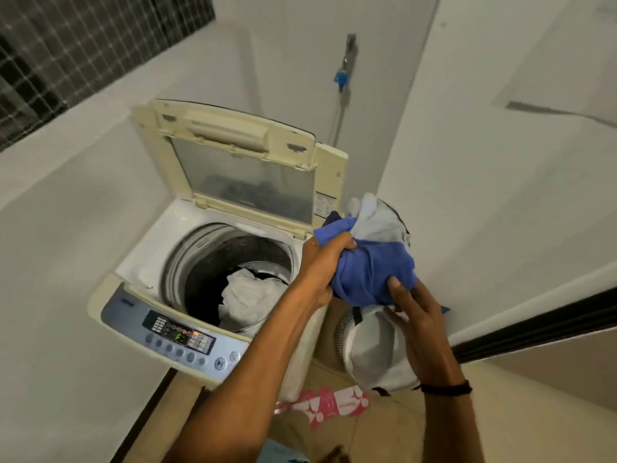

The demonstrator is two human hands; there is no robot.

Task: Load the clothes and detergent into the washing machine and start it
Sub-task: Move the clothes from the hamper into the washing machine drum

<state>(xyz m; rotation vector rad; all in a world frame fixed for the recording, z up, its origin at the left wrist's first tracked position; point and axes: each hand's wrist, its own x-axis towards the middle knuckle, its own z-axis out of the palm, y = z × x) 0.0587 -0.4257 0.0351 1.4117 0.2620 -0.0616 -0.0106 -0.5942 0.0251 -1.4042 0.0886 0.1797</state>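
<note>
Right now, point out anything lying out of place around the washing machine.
A pink-and-white item lies crumpled on the floor by the washing machine base; whether cloth or packet I cannot tell. Nothing else stands out.

My left hand (pixel 325 259) buries its fingertips in the blue garment (pixel 370 272). My right hand (pixel 414 312) hides its own grip and part of the white cloth (pixel 374 359) below. The control panel (pixel 180 335) lettering is unreadably small; my forearm covers one end of the pink packet (pixel 334 404).
</note>
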